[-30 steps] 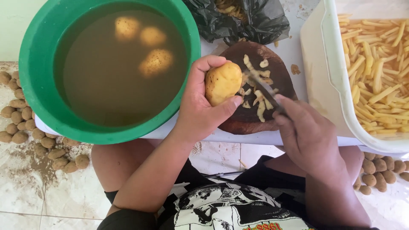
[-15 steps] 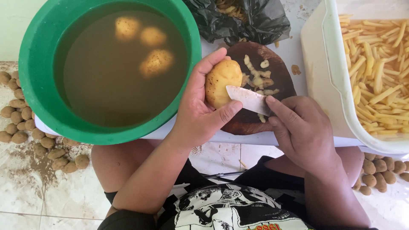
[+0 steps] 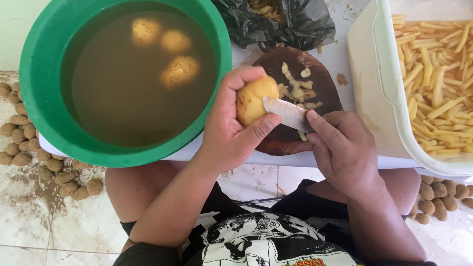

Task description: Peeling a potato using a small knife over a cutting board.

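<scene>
Head view, looking down. A black plastic bag [image 3: 290, 22], crumpled and partly open, is seen at the upper centre of the frame, with pale peelings visible inside it; no label or sign can be made out on it. A white rectangular tub [image 3: 389, 93] is set at the upper right and is filled with cut potato sticks [image 3: 438, 83]. A round green basin [image 3: 44, 83] occupies the upper left; it is filled with cloudy brown water in which three peeled potatoes [image 3: 170, 54] are seen. A dark round board [image 3: 325, 86] strewn with peel scraps is placed at the centre, between basin and tub. The potato [image 3: 252, 100] is held at the centre of the frame, just above the left edge of the board: the left hand [image 3: 231, 133] is closed around it, with the thumb pressed against its lower right side and the fingers curled over its top. The knife [image 3: 287, 113] is gripped in the right hand [image 3: 345, 150], right of centre, with the fingers clamped on the handle, which is hidden; the pale blade is pointed to the left and is laid against the right flank of the potato, just beside the thumb. Small unwashed potatoes [image 3: 22, 143] are scattered on the tiled floor [image 3: 29, 221] at the left edge and at the lower right.
</scene>
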